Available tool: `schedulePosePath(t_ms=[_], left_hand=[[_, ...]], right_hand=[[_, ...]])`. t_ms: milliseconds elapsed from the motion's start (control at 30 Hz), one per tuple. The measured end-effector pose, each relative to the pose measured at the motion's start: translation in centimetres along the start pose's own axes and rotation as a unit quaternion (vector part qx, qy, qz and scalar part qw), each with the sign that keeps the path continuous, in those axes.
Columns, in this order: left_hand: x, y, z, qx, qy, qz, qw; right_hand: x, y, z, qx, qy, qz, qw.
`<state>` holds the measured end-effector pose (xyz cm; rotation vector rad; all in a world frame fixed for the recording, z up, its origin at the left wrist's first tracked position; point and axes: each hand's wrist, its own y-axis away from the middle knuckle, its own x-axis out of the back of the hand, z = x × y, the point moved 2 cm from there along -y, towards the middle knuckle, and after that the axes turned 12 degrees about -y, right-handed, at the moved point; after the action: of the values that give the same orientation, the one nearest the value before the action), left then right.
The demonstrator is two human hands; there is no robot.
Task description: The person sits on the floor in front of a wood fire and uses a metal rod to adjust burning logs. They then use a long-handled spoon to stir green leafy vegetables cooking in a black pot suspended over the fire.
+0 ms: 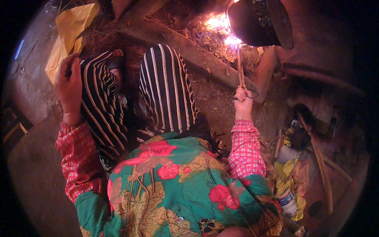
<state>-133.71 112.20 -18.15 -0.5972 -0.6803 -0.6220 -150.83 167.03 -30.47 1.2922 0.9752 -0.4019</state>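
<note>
Metal tongs with looped handles (241,69) are gripped in my right hand (244,102), fingers closed around the loops. Their far end reaches into a burning fire (220,23). A dark, soot-blackened pot (254,22) stands tilted in the view just over the flames. My left hand (69,83) is raised at the left, beside a crumpled yellowish-brown sheet or bag (74,25); its fingertips overlap the lower edge, and whether they pinch it cannot be told.
A wooden beam (189,51) runs diagonally before the fire, with a shorter piece of wood (266,69) at its right end. At the right lie a long stick (319,160), yellow wrappers (299,204) and a white container (287,201).
</note>
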Motion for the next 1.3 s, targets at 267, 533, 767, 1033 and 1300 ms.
schedulePosePath(t_ms=[267, 533, 767, 1033, 1300], left_hand=[[0.0, 0.2, -0.8, 0.009, 0.02, -0.002, 1.0], [0.3, 0.3, 0.2, 0.025, 0.025, 0.001, 0.999], [0.5, 0.1, 0.9, 0.017, 0.031, 0.005, 0.999], [0.2, 0.3, 0.3, 0.022, 0.038, 0.005, 0.999], [0.5, 0.2, 0.2, 0.013, 0.01, 0.005, 1.0]], right_hand=[[-1.3, 2.9, 3.6, 0.045, 0.132, -0.001, 0.99], [-3.3, 2.3, 7.6, 0.005, 0.243, 0.056, 0.968], [-4.1, -0.3, 7.6, -0.054, 0.235, 0.018, 0.97], [-5.5, -0.9, 9.1, -0.058, 0.203, -0.016, 0.977], [-3.3, 3.3, 6.8, -0.011, 0.078, -0.026, 0.997]])
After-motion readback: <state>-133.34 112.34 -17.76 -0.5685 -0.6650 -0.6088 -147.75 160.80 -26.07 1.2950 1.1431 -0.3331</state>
